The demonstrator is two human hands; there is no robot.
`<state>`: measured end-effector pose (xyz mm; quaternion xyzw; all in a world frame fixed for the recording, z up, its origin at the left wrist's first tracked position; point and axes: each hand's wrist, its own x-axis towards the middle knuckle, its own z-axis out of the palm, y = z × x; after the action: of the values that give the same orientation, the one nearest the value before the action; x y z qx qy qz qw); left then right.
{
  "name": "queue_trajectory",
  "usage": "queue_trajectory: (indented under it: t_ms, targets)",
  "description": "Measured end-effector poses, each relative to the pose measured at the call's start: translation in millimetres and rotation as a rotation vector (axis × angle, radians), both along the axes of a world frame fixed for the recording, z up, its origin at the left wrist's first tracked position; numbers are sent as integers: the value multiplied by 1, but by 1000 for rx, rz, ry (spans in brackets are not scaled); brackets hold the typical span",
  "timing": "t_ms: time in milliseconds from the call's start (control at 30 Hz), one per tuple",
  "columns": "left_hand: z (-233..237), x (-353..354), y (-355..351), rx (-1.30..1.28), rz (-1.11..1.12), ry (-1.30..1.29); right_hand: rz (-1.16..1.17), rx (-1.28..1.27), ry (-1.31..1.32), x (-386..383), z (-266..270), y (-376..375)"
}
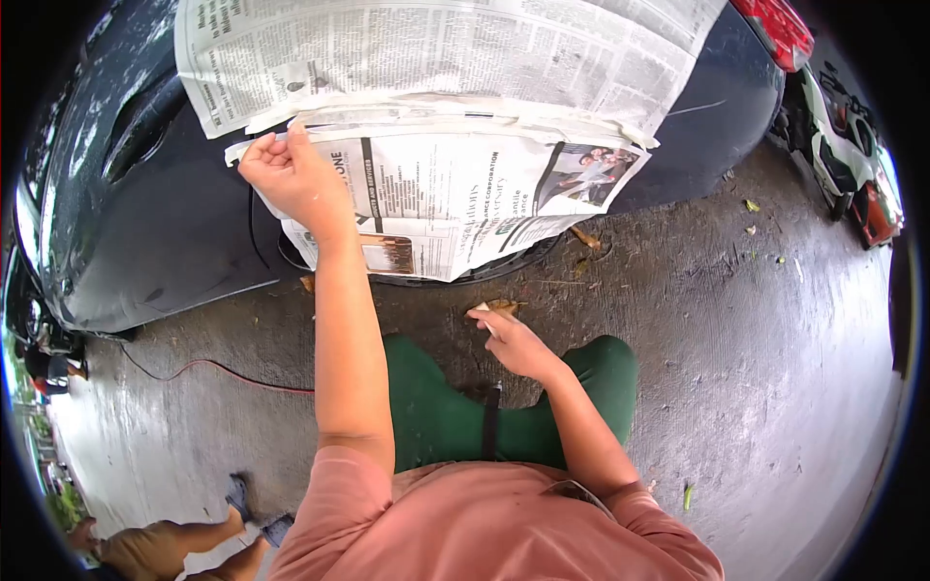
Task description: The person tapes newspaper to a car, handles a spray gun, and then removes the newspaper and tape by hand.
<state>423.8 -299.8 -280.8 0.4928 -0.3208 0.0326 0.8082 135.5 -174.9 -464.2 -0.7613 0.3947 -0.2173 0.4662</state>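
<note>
My left hand point(295, 179) is raised at the left end of the gap between two newspaper sheets, its fingers closed in a pinch near the taped edge; what they grip is too small to name. The upper newspaper point(436, 58) and the lower newspaper point(426, 194) hang over the side of a dark car point(165, 213), with strips of masking tape point(465, 114) along their facing edges. Lower down, in front of my right knee, my right hand point(518, 346) is closed around a small pale object point(484, 318), partly hidden by the fingers.
Wet concrete floor point(727, 320) with scattered leaves lies below the car. A red hose or cable point(232, 368) runs along the floor at left. Another person's legs point(184, 547) show at the lower left. A white and red motorcycle point(852, 160) stands at the upper right.
</note>
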Motion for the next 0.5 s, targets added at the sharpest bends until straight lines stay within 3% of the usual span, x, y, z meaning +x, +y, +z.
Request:
queue_trajectory:
  t_ms: [67,100,200,233,367,433,500]
  targets:
    - [0,-5,6,-15,-66,22,-72,183,296,-10,-32,6]
    - [0,-14,17,180,99,-162,-101,275,442,-12,-43,4]
    - [-16,-27,32,292,314,-947,-110,77,376,-14,-61,4]
    - [-24,-29,29,338,198,-969,-117,59,289,-14,-64,3]
    - [-34,-53,28,403,252,-1118,-138,43,272,-8,-67,6]
    - [-43,-54,46,406,149,-1064,-86,114,339,-8,-46,6]
    - [-60,-61,70,439,10,-1020,-87,202,220,-4,-15,-3]
